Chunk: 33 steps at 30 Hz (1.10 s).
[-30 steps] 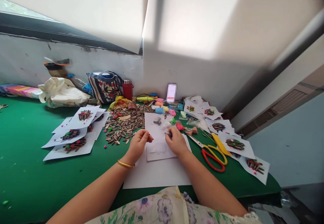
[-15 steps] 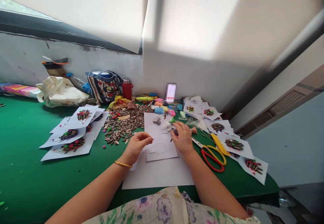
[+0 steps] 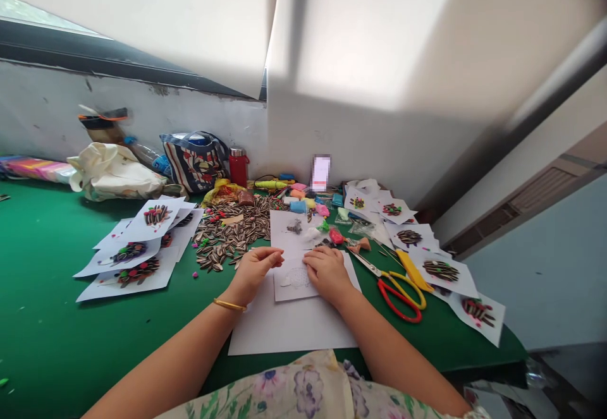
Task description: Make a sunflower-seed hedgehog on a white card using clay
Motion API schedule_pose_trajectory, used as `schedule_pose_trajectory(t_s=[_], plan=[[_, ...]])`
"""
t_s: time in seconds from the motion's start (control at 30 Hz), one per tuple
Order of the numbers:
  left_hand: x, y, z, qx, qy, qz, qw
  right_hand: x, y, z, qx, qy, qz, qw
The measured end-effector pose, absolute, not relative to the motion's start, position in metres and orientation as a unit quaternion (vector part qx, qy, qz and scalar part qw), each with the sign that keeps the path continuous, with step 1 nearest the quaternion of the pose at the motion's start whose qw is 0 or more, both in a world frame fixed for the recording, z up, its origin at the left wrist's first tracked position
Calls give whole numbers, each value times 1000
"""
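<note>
Hedgehog-outline card (image 3: pixel 287 283) lay on white paper (image 3: pixel 294 329) at six o'clock. Right hand (image 3: pixel 328 272), loosely curled, covered card's three o'clock side; left hand (image 3: pixel 251 272), thumb and forefinger nearly meeting, near its eleven o'clock corner. Couldn't tell if either held anything. Steadying lightly, outline uncovered, seemed best. Sunflower seeds (image 3: pixel 237 236) lay at ten, scissors (image 3: pixel 380 273) at three.

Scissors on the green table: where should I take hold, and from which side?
Probably by the red loop of the scissors, coming from the near side. They appear to lie flat, loops toward the near right, blades pointing away to the left; a yellow strip beside the far loop would crowd that side.
</note>
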<state>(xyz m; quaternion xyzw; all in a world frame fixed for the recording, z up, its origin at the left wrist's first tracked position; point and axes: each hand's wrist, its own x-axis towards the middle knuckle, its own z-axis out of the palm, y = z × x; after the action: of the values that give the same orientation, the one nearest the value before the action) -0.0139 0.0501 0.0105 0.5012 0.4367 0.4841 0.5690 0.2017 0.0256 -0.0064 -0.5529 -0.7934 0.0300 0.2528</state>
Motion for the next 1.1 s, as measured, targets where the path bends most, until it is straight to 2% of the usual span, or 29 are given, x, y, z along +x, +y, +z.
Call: schedule_pose_trajectory(t_s=[0.2, 0.6, 1.1], plan=[[-14, 52, 10, 561, 443, 487, 503, 194, 25, -6, -560, -799, 27, 216], [-14, 57, 1, 566, 441, 490, 494, 194, 23, -6, -576, -796, 8, 184], [-16, 54, 6, 663, 464, 452, 376, 197, 23, -6, -566, -793, 2, 225]])
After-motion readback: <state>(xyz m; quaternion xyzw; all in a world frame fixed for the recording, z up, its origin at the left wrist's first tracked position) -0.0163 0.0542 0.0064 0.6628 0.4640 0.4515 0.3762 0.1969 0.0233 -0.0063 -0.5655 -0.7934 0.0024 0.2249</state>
